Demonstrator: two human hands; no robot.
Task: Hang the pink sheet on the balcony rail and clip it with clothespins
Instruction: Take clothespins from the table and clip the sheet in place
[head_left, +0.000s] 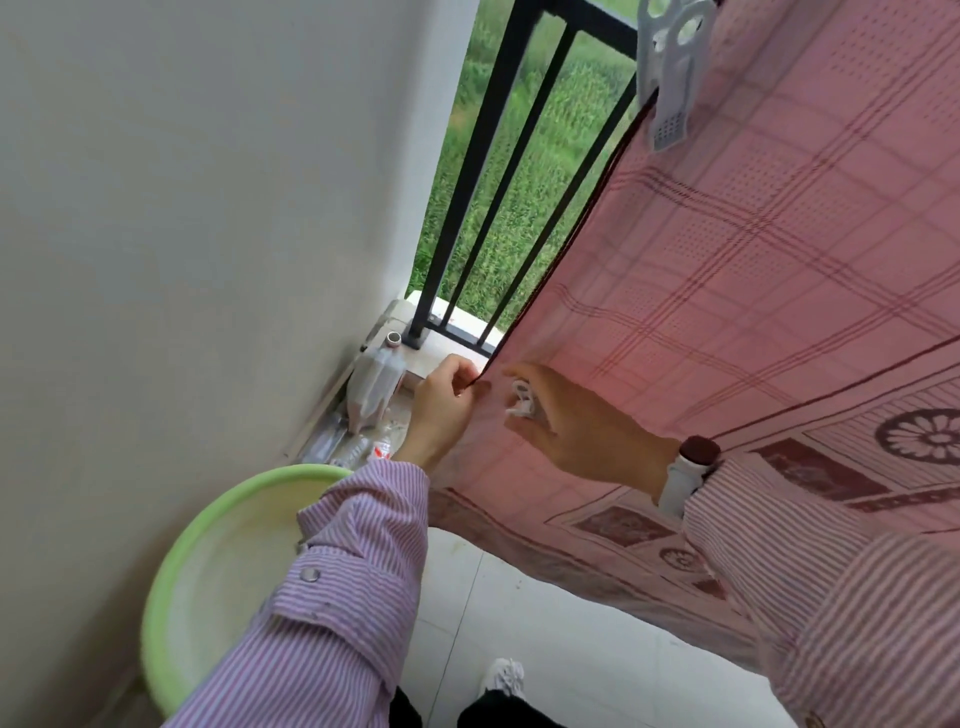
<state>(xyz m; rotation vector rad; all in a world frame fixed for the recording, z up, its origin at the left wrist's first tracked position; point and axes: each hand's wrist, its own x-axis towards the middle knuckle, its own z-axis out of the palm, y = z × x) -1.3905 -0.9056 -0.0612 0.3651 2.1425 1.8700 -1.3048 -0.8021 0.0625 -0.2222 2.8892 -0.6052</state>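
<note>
1. Pink sheet (753, 291), checked and patterned with dark red borders and flower medallions, draped over the black balcony rail (571, 21) and hanging down nearly to the pale tiled floor (545, 623).
2. Large white clothespin (672, 73) clamped over the sheet at the top bar, near the sheet's left edge.
3. Left hand (441, 405), in a striped pink sleeve (332, 597), pinching the sheet's dark left hem low down, thumb and fingers curled on the fabric just in front of the rail's base.
4. Right hand (566, 421), wearing a white-strapped watch (691, 467), gripping a small white clothespin (522, 400) between thumb and fingers, close beside the left hand and against the front of the sheet.
5. Small clothespin just beside the pinched hem; cannot tell whether touching the cloth edge.
6. Vertical black bars (498, 171) left uncovered between the sheet's edge and the white wall (182, 208); green field (545, 156) visible through them.
7. Green basin (171, 597) on the floor at lower left, partly hidden under the left sleeve.
8. Plastic jug (374, 384) and bottles (363, 447) piled in the corner below the rail's end post.
9. White shoe (504, 675) at the bottom edge on the tiles.
</note>
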